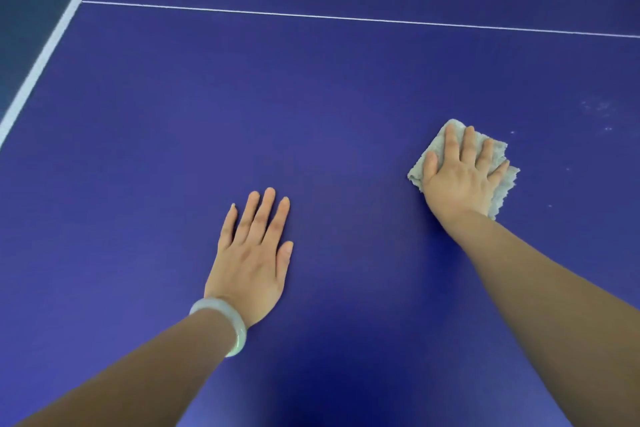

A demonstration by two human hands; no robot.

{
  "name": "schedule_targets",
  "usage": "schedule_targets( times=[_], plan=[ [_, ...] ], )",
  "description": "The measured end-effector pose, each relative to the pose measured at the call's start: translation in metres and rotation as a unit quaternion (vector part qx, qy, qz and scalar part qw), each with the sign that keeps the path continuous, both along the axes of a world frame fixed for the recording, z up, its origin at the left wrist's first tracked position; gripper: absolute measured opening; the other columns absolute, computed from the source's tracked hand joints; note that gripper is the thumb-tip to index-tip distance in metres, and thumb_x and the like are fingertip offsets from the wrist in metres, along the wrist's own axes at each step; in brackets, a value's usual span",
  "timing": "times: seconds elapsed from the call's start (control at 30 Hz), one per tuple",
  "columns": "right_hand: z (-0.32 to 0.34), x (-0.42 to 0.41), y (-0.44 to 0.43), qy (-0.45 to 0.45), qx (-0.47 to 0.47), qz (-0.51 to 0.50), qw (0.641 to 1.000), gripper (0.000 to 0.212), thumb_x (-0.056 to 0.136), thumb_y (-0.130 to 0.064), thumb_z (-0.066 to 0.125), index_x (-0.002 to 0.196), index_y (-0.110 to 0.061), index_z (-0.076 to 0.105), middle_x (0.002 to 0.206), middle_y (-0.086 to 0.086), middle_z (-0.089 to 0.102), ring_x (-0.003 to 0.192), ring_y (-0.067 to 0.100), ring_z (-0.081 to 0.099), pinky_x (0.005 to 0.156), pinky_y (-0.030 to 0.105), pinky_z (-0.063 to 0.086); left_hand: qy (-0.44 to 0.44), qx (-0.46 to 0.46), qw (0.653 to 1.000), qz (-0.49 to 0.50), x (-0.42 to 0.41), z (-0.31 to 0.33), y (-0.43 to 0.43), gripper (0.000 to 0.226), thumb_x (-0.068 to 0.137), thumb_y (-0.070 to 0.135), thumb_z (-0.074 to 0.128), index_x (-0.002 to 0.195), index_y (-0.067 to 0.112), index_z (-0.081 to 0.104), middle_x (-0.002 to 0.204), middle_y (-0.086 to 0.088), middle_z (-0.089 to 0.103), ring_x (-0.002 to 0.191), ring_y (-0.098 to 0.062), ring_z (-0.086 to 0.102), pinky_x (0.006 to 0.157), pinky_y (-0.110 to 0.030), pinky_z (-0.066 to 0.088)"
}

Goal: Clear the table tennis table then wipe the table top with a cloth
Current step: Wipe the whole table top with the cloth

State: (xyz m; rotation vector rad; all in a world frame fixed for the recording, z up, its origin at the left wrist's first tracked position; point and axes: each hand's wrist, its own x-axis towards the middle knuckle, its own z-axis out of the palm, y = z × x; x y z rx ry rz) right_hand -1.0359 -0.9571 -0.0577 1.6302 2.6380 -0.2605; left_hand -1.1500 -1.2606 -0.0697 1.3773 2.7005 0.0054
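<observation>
cloth [504,163] on table [346,80] (right side) | left hand [251,260] flat, centre

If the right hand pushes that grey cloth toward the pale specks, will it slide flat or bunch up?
Likely floppy: the cloth has ragged, rumpled edges. Under the flat right hand it should slide on the smooth table top; free edges may fold.

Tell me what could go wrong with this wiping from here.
The white specks lie right of the cloth; a stroke leftward might miss them. The left hand rests flat on the table top and may leave prints on it. The right hand only presses the cloth with flat fingers, so it could slip out.
</observation>
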Motion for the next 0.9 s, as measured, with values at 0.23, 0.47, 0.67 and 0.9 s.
schedule_targets(
  times=[0.23, 0.47, 0.67, 0.9],
  plan=[
    [-0.005, 0.022, -0.166, -0.024, 0.030, 0.338, 0.940, 0.063, 0.098, -0.046, 0.023, 0.156, -0.023, 0.018, 0.164, 0.005, 0.015, 0.150, 0.037, 0.009, 0.117, 0.064, 0.011, -0.007, 0.001, 1.000, 0.008, 0.001, 0.006, 0.002, 0.059, 0.102, 0.037, 0.014, 0.156, 0.015, 0.022, 0.163, -0.007, 0.018, 0.151, -0.025, 0.014, 0.121, -0.050, 0.018],
    [0.001, 0.046, -0.073, -0.058, 0.004, 0.029, 0.998, 0.060, 0.100, -0.045, 0.013, 0.158, -0.028, 0.010, 0.165, 0.002, 0.010, 0.150, 0.035, 0.005, 0.116, 0.062, 0.005, -0.003, -0.006, 1.000, 0.011, 0.001, 0.004, 0.002, 0.060, 0.102, 0.039, 0.010, 0.157, 0.018, 0.015, 0.165, -0.004, 0.010, 0.152, -0.023, 0.005, 0.123, -0.048, 0.010],
    [-0.002, 0.015, -0.183, -0.051, 0.042, 0.150, 0.986, 0.062, 0.099, -0.042, 0.015, 0.158, -0.022, 0.012, 0.164, 0.010, 0.014, 0.147, 0.045, 0.010, 0.114, 0.068, 0.007, -0.008, 0.003, 1.000, 0.012, 0.001, 0.005, 0.002, 0.062, 0.100, 0.039, 0.007, 0.157, 0.017, 0.015, 0.165, -0.005, 0.012, 0.152, -0.024, 0.006, 0.122, -0.048, 0.010],
    [-0.007, 0.090, -0.153, -0.051, 0.042, 0.281, 0.957, 0.064, 0.095, -0.046, 0.028, 0.155, -0.025, 0.024, 0.161, 0.002, 0.024, 0.149, 0.035, 0.016, 0.115, 0.064, 0.013, -0.004, 0.018, 1.000, 0.012, 0.001, 0.005, 0.001, 0.061, 0.100, 0.039, 0.010, 0.157, 0.016, 0.020, 0.164, -0.005, 0.016, 0.152, -0.024, 0.010, 0.122, -0.048, 0.012]
  ],
)
